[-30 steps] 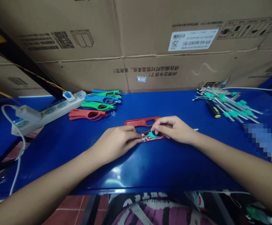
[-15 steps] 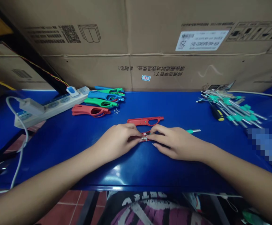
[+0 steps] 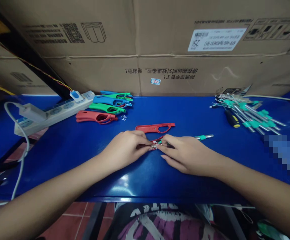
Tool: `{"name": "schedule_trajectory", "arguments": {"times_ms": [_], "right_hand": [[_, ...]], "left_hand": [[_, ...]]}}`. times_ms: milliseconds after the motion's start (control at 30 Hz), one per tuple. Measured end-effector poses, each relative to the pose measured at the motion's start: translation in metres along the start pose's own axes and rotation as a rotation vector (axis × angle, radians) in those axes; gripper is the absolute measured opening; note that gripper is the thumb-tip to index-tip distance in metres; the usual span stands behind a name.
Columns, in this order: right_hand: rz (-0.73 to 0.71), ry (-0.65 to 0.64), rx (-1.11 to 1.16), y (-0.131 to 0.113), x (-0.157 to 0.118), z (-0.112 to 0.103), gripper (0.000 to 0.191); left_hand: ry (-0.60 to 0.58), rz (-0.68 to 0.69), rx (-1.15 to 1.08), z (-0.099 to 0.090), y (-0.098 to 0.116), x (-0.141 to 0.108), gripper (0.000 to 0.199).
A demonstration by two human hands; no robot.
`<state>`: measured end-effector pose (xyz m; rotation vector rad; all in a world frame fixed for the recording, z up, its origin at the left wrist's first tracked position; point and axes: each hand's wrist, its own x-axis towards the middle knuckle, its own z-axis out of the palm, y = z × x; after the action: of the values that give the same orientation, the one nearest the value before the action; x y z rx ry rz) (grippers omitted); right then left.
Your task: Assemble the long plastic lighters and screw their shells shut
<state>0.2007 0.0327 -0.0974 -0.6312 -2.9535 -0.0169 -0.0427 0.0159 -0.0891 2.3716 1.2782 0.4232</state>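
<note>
Between my hands lies a red lighter shell half (image 3: 157,140), mostly covered by fingers, with small white and green parts in it. My left hand (image 3: 126,148) is closed on its left end, thumb and fingers pinching near a small silver metal piece (image 3: 154,146). From the right, my right hand (image 3: 188,155) curls over the shell; one fingertip presses by the silver piece and the thumb sits lower, a little apart. A metal tube with a teal sleeve (image 3: 203,137) sticks out behind my right hand. Just beyond lies another red shell half (image 3: 155,128), inner side up.
Red, green and blue lighter bodies (image 3: 96,117) lie at the back left, with small white screws (image 3: 124,117) beside them. A power strip (image 3: 56,111) stands further left. At the right are several metal tubes with teal parts (image 3: 255,115) and a black-and-yellow screwdriver (image 3: 232,119). Cardboard (image 3: 165,43) walls the back.
My right hand has shifted slightly, its index finger lower, showing more of the shell's red loop. More of the teal sleeve shows behind it. My left hand keeps its hold.
</note>
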Motion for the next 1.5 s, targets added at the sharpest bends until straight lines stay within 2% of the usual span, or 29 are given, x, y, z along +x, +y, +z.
{"name": "schedule_trajectory", "arguments": {"times_ms": [267, 433, 600, 733, 867, 1133, 1367, 1500], "right_hand": [[-0.068, 0.032, -0.076, 0.004, 0.0, 0.0, 0.033], [-0.089, 0.02, -0.119, -0.004, 0.003, 0.007, 0.026], [-0.115, 0.038, -0.208, -0.013, 0.004, 0.01, 0.028], [-0.091, 0.04, -0.203, -0.01, 0.004, 0.007, 0.028], [-0.011, 0.056, -0.092, -0.003, 0.004, 0.004, 0.028], [-0.024, 0.041, -0.11, -0.005, 0.005, 0.004, 0.03], [0.006, 0.131, -0.045, 0.019, -0.001, -0.004, 0.031], [0.006, 0.136, -0.039, 0.03, -0.003, -0.007, 0.032]], "left_hand": [[0.005, 0.023, -0.012, 0.001, -0.002, 0.001, 0.019], [-0.002, 0.015, -0.012, 0.002, -0.003, 0.0, 0.017], [-0.004, 0.002, -0.003, 0.001, -0.004, 0.0, 0.017], [-0.014, 0.006, -0.007, 0.0, -0.004, 0.0, 0.017], [-0.008, 0.014, -0.012, -0.001, -0.005, 0.001, 0.019], [-0.005, -0.008, 0.019, 0.0, -0.004, 0.0, 0.018], [-0.021, -0.035, 0.056, -0.004, 0.001, -0.001, 0.019], [-0.037, -0.068, 0.053, -0.01, 0.002, 0.0, 0.018]]}}
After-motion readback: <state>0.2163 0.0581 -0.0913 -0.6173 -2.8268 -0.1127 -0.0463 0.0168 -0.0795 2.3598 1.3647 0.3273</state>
